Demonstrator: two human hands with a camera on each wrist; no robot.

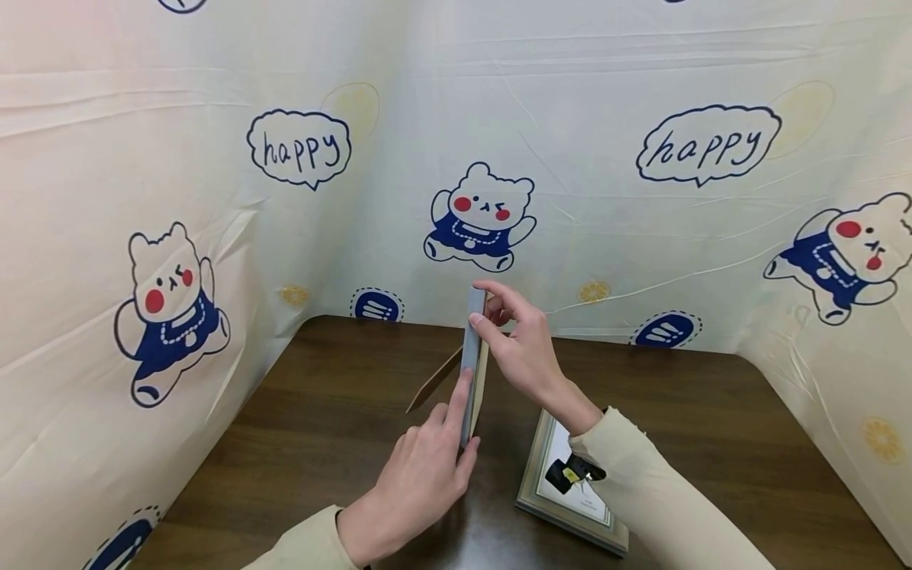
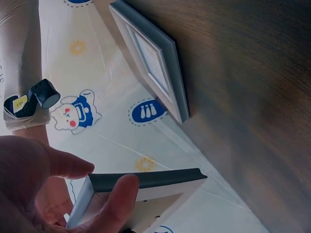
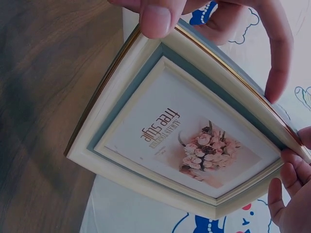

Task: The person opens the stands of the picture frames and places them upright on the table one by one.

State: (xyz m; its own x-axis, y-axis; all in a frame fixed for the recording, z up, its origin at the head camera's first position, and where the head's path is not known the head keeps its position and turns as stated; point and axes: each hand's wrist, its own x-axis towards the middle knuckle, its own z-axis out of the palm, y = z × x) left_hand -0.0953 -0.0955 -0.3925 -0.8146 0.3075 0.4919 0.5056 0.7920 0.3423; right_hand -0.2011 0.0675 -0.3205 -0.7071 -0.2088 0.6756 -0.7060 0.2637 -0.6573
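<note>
The grey-edged frame [image 1: 471,348] is held on edge between both hands, in front of the person and apparently clear of the table [image 1: 335,412]. The left hand [image 1: 420,467] grips its near end, index finger laid along the grey edge and thumb below; the right hand [image 1: 523,340] pinches the far upper end between thumb and fingers. Neither set of fingers is spread wide; both are closed about the frame. A brown flap [image 1: 433,385] slants out from the back. The front insert [image 3: 194,145], printed with flowers and lettering, faces the person's right. A second frame [image 1: 533,479] lies on the table beneath the right forearm. In this inspector's judgement, the step in hand is a two-handed hold and turn. Recommended practice: keep the contact at the opposite ends, load both hands evenly, and rotate the wrists together so the moulding is not twisted. Fingertips should stay on the outer edge, off the insert. The flap is a likely snag point and should be kept free of knuckles. The right sleeve [image 1: 641,467] warrants care over the second frame.
</note>
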